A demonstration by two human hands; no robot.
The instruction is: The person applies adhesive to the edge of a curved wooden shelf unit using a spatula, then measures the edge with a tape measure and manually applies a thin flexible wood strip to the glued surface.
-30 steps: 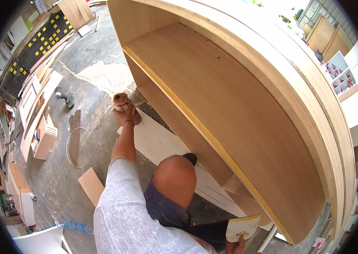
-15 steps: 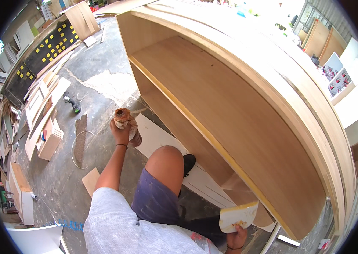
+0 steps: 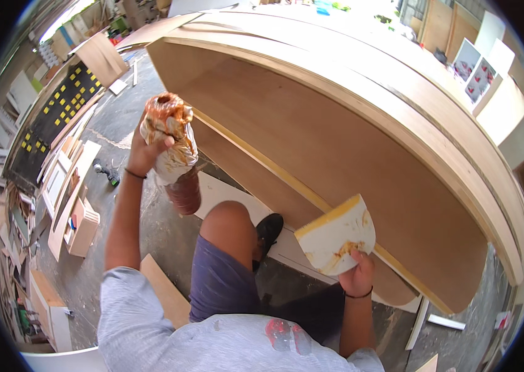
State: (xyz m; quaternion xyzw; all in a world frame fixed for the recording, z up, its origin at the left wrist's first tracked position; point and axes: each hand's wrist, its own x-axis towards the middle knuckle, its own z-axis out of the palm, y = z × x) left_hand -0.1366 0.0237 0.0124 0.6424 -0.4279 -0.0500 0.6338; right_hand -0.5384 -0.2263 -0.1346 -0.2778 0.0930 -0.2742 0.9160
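Grey floor (image 3: 91, 273), scuffed and dusty, spreads under a cluttered workshop. Off to the left lie long planks (image 3: 74, 195), with a drill (image 3: 110, 175) near them and a black panel (image 3: 51, 121) dotted with yellow squares beyond. Pale wood makes up the big cabinet (image 3: 336, 130), which curves across the right side, its shelf edged in yellow.

Up at the left, the left hand (image 3: 144, 149) grips a can (image 3: 178, 158), held above the floor just in front of the cabinet's far left end. Its fingers are curled around the side and the thumb lies across the front (the fingertips behind are hidden). Whitish, crumpled wrapping covers the can's middle, orange-brown goo coats its open mouth, and the base is reddish brown.

Lower right, the right hand (image 3: 358, 279) pinches a scraper (image 3: 336, 232) by its near edge, thumb on the face beside a brown smear, other fingers mostly out of sight behind. Rounded at one side, the scraper is white with a straight yellow edge, and overlaps the shelf in view. Between the hands, a bare knee (image 3: 228, 223) and a black shoe (image 3: 268, 232) show near a white board (image 3: 218, 189).
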